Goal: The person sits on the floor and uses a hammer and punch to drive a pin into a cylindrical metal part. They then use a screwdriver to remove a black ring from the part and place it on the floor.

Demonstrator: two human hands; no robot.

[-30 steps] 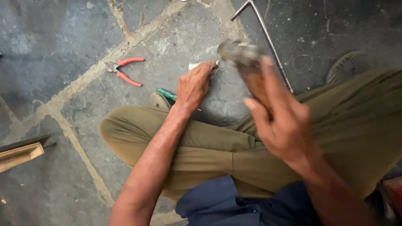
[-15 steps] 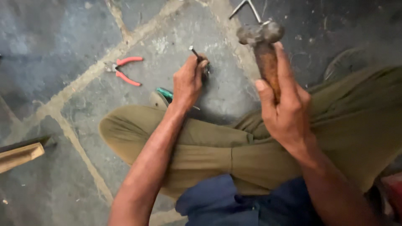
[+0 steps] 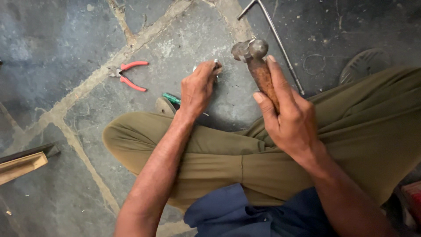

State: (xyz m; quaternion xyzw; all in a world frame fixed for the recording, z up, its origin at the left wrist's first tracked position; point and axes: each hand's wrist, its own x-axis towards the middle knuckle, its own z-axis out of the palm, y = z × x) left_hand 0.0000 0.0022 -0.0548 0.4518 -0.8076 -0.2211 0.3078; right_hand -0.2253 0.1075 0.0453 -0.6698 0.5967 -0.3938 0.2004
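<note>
Pliers [image 3: 127,75] and metal rod [image 3: 276,39] flank bare floor [image 3: 175,48].

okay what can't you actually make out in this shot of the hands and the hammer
Head view only:
- Small metal piece pinched by the left hand: mostly covered by fingers, kind unclear.
- Green-handled tool: tip hidden behind that hand.
- Wooden-handled steel hammer: lower handle hidden inside the right hand.
- Bent metal rod: cut off by top edge.

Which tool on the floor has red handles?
The pliers, lying left of the left hand. The screwdriver by the knee has a green handle, and the bent rod is bare metal.
</note>
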